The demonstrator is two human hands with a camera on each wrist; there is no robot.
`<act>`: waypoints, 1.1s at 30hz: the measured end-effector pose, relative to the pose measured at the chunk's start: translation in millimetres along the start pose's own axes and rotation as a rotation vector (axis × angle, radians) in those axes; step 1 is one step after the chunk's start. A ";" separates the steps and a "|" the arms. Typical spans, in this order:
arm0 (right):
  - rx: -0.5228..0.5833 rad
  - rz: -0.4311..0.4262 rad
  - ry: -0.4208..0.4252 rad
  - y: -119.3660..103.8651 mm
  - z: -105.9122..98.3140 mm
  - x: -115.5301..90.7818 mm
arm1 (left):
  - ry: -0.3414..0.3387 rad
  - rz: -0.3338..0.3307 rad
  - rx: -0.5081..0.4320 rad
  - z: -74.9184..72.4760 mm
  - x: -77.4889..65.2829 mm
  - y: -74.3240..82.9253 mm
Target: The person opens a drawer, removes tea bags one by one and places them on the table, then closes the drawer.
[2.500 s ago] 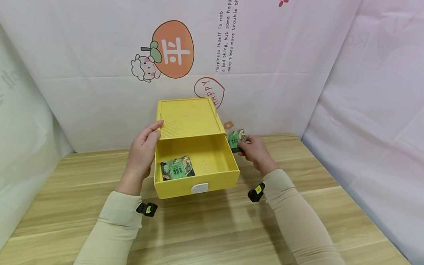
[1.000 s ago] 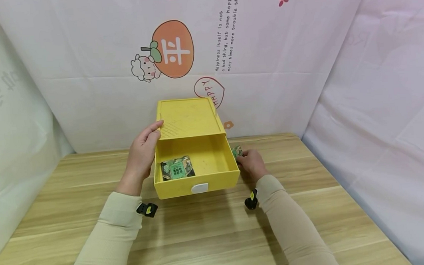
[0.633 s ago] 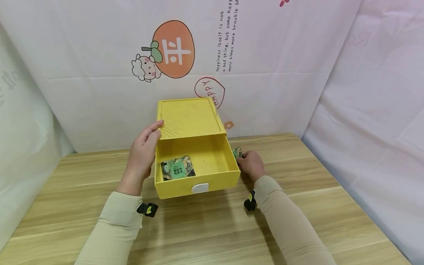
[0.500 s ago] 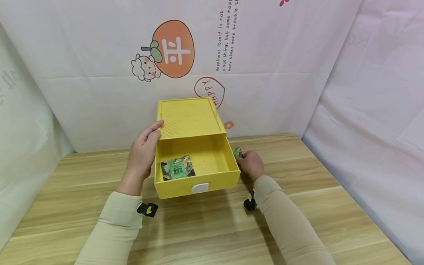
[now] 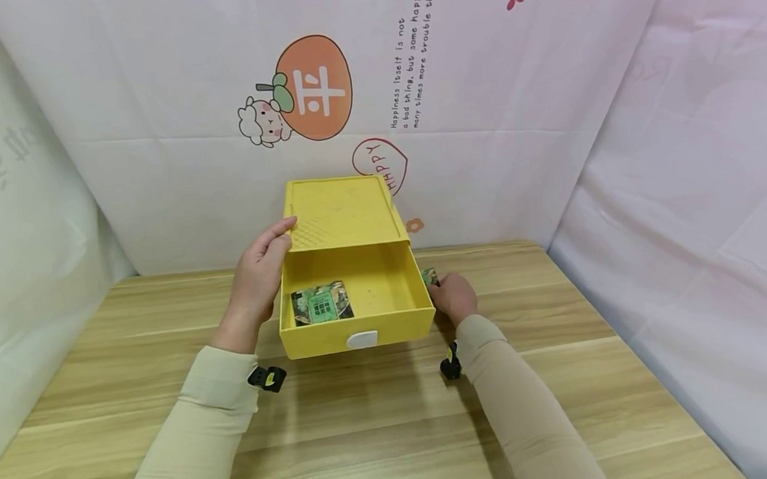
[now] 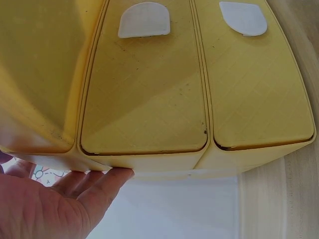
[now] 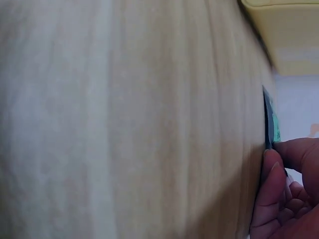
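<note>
A yellow drawer unit (image 5: 343, 209) stands at the back of the table, its top drawer (image 5: 317, 341) pulled out. Inside that drawer, at the front left, lies a green printed tea sachet (image 5: 322, 305). My left hand (image 5: 257, 275) rests against the unit's left side near the top edge; in the left wrist view its extended fingers (image 6: 102, 188) touch the yellow side wall. To the right of the unit, low by the tabletop, my right hand (image 5: 454, 298) pinches a second tea sachet (image 7: 270, 122) between thumb and fingers. The drawer partly hides this sachet in the head view.
Two closed drawers with white tabs (image 6: 144, 20) show below the top one in the left wrist view. The wooden table (image 5: 367, 428) meets a white printed cloth (image 5: 483, 155) behind the unit. Pale cloth also hangs at both sides.
Over the earlier frames my right hand has lowered the second sachet towards the tabletop beside the unit, coming slightly nearer to me. Lately it barely moves. The left hand and drawer stay put.
</note>
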State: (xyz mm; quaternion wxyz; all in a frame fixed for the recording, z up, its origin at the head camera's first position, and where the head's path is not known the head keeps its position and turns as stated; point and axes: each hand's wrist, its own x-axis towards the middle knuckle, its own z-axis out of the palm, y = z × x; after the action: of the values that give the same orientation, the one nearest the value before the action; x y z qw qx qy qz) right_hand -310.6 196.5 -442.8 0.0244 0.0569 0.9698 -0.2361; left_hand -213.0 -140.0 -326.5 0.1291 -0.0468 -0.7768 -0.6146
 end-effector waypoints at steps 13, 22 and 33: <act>-0.017 0.004 0.011 -4.1 1.5 1.3 | -0.003 0.001 -0.007 0.0 0.4 0.0; -0.007 0.029 0.018 -2.4 3.8 2.1 | 0.004 0.009 0.004 0.2 0.3 0.4; 0.059 0.070 0.024 -3.7 4.1 -1.9 | 0.012 -0.001 0.006 0.2 1.0 -0.1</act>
State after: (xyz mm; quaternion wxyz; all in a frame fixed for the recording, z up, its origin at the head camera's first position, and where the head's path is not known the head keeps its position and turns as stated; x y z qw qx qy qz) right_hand -309.1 191.1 -444.6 0.0194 0.0945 0.9600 -0.2630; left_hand -214.0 -139.9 -326.3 0.1335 -0.0426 -0.7779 -0.6126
